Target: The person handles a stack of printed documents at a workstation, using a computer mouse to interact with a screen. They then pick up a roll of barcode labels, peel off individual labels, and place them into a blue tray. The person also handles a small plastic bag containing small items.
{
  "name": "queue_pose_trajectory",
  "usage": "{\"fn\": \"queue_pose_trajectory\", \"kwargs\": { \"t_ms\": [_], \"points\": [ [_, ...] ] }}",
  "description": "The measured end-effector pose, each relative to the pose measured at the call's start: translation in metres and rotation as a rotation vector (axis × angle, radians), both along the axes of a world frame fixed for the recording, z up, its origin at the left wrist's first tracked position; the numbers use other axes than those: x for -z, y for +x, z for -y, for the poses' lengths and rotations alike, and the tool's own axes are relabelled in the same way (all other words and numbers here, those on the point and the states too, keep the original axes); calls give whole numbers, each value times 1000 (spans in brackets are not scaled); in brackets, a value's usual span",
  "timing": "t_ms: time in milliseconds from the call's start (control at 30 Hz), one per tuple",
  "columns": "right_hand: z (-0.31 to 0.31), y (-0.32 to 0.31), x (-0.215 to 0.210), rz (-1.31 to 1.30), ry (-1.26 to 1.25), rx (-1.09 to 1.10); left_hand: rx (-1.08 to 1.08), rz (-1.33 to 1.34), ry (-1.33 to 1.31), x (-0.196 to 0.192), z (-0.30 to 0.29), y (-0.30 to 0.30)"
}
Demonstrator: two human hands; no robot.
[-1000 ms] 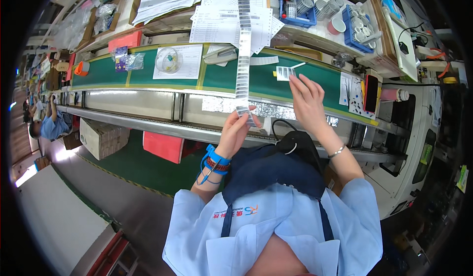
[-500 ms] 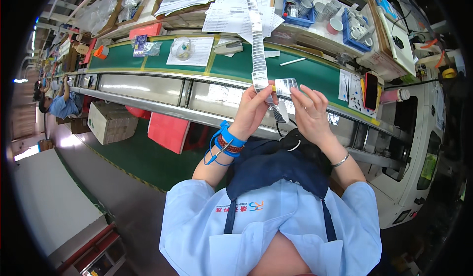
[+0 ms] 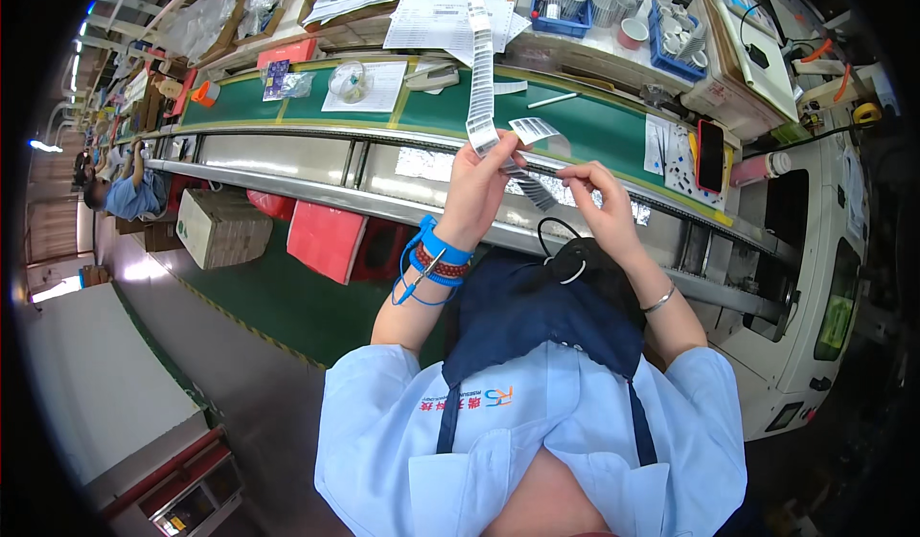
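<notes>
label strip point(image 3: 482, 96) | pinched in left hand point(image 3: 476, 192) fingers | right hand point(image 3: 604, 206) fingertips touching its lower end

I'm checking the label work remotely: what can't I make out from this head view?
- Long white strip of barcode labels: upper end cut off by the top edge.
- Left hand: its fingertips are hidden behind the strip.
- Right hand: whether it pinches a label is too small to tell.
- Label print: too small.
</notes>
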State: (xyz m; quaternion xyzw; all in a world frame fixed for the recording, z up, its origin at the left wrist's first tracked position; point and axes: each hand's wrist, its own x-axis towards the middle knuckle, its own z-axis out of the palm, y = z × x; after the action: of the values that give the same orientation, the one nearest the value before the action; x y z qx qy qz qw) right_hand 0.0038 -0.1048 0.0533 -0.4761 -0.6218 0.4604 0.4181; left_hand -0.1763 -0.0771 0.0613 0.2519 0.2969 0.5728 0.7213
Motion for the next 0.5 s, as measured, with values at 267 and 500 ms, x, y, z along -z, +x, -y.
{"fn": "queue_pose_trajectory", "kwargs": {
  "t_ms": [267,500],
  "points": [
    [-30,-13,-6,-963,-789,9,92,-175,34,-5,9,11],
    [-50,2,3,-851,-388,32,111,-174,9,-5,9,11]
  ]
}}
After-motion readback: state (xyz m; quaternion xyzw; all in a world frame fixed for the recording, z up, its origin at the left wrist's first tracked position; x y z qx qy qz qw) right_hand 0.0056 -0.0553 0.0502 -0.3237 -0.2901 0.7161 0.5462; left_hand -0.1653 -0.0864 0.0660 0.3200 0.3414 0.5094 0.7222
